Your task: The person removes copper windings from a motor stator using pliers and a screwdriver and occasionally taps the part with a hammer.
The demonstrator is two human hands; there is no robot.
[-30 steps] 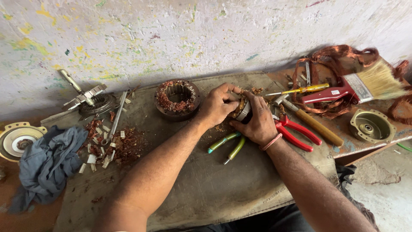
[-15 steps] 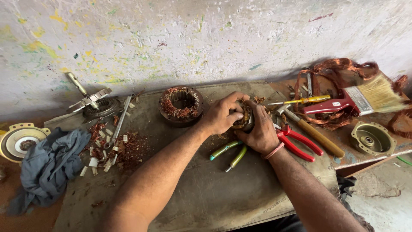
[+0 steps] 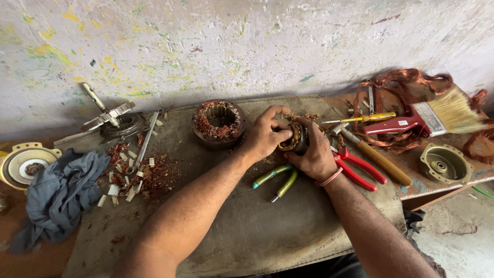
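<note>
Gripping a small wound motor core (image 3: 294, 138) between them, both hands meet near the middle of the cloth-covered bench (image 3: 247, 231), just right of a larger copper-wound stator ring (image 3: 218, 121). The risk, as I judge it, is a slip: the core is held off the cloth by fingertips alone, and a hard pull on its copper wire could twist it loose, drop it onto the green-handled pliers (image 3: 278, 179) lying just below, or drive a sharp wire end into a finger. The red-handled pliers (image 3: 360, 167) and the wooden-handled hammer (image 3: 373, 157) lie close beside the right wrist, so a jerk backward could knock them. The left hand (image 3: 265, 135) comes in from the lower left with its forearm stretched across the cloth, fingers curled and clamped over the core's near side, thumb on top. The right hand (image 3: 314, 154) cups the core from the right and beneath, fingers closed around it, the wrist bent inward. Whether any single wire is pinched cannot be told.
</note>
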